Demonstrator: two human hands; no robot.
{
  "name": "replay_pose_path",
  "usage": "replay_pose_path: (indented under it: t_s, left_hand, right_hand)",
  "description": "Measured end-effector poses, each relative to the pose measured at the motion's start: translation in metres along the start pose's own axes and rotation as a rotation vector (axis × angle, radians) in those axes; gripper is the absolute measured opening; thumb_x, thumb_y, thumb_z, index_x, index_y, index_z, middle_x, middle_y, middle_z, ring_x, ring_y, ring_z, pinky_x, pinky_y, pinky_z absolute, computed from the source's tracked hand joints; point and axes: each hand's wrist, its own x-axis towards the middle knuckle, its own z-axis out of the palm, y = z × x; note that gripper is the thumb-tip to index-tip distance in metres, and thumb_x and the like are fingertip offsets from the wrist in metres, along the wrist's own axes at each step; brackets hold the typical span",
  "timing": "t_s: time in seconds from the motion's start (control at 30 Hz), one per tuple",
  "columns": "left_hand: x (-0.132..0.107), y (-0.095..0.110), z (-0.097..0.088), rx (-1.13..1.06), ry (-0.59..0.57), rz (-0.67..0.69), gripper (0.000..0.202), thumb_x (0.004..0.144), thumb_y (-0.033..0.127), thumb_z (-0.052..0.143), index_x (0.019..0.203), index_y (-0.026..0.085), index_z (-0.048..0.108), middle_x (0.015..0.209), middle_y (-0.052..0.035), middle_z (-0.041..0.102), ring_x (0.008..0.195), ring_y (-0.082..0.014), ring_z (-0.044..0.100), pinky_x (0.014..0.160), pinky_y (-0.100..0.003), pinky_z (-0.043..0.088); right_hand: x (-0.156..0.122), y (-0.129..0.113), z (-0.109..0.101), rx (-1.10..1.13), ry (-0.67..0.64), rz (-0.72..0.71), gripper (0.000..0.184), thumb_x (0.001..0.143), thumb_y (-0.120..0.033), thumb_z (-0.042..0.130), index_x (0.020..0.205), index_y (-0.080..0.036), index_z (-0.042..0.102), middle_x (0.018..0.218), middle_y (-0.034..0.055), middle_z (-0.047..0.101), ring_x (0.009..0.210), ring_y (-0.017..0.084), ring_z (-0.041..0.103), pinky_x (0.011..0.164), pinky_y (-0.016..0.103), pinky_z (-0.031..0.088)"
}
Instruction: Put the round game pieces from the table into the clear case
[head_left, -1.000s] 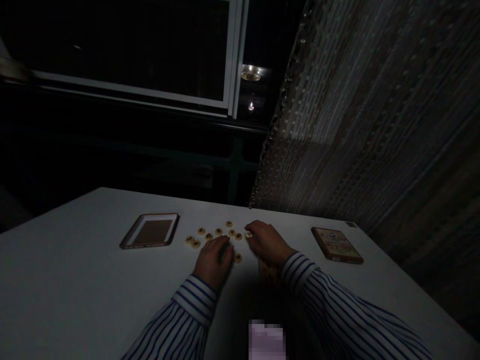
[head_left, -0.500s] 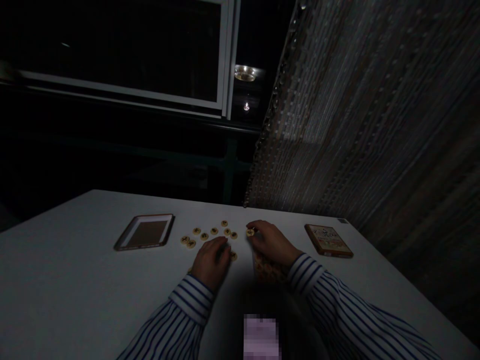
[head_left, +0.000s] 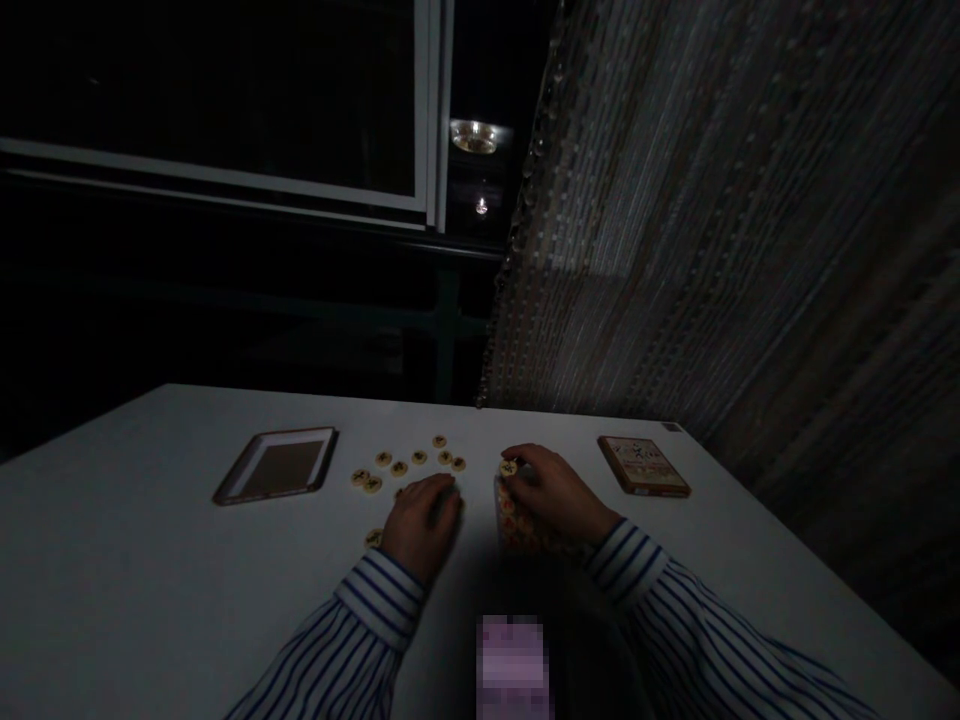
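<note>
Several small round tan game pieces (head_left: 409,464) with dark marks lie scattered on a white table (head_left: 150,580). My left hand (head_left: 424,520) rests palm down among them, fingers curled over one or two pieces. My right hand (head_left: 551,490) pinches one round piece (head_left: 508,467) between thumb and fingertips, just above a patterned board (head_left: 517,525) lying under that hand. Both arms wear blue-striped white sleeves.
An empty shallow box tray (head_left: 276,466) lies at the left of the pieces. A printed box lid (head_left: 643,465) lies at the right near the table's edge. A beaded curtain (head_left: 712,230) hangs behind the table on the right, a dark window (head_left: 225,100) on the left.
My right hand has drawn back a little with the piece, now above the patterned board. My left hand has stayed over the pieces. The camera has swung to the right.
</note>
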Motion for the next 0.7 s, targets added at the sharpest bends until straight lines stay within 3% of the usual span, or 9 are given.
replay_pose_path:
  t_s: [0.7]
  left_hand:
    - [-0.007, 0.017, 0.003, -0.066, -0.050, 0.033, 0.021, 0.078, 0.028, 0.047, 0.090, 0.017, 0.060, 0.091, -0.0057, 0.065, 0.087, -0.0167, 0.059, 0.081, -0.031, 0.046]
  right_hand:
    - [-0.040, 0.014, 0.012, 0.001, 0.051, -0.012, 0.027, 0.077, -0.026, 0.048, 0.103, -0.018, 0.053, 0.101, 0.0060, 0.060, 0.093, 0.017, 0.051, 0.080, 0.030, 0.035]
